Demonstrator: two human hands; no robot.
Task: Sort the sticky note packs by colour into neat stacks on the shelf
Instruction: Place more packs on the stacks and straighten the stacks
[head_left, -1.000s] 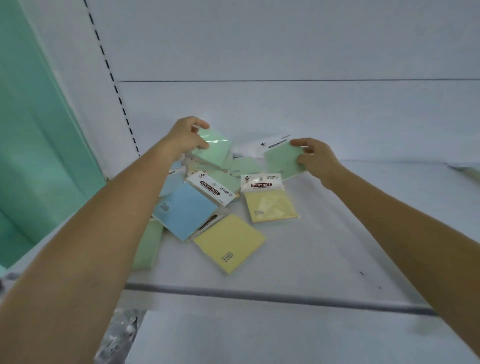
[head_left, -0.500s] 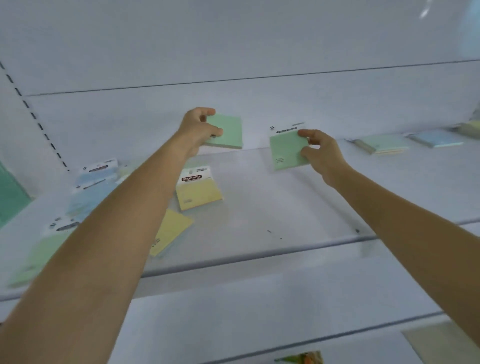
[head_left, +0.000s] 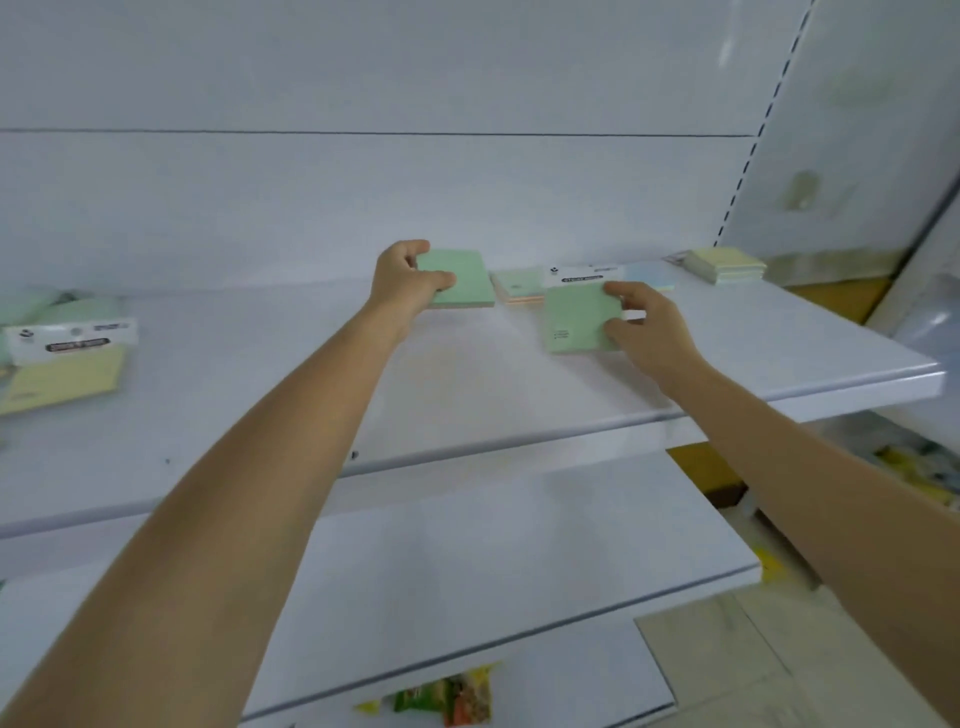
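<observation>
Each hand grips one green pack, left hand (head_left: 402, 278) and right hand (head_left: 647, 325), and the green stack (head_left: 514, 286) lies between them, nearer my left.

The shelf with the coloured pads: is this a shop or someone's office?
Probably a shop. The white metal shelf hangs on a slotted upright, a sticky note pack carries a retail header card, and snack packets show below.
</observation>
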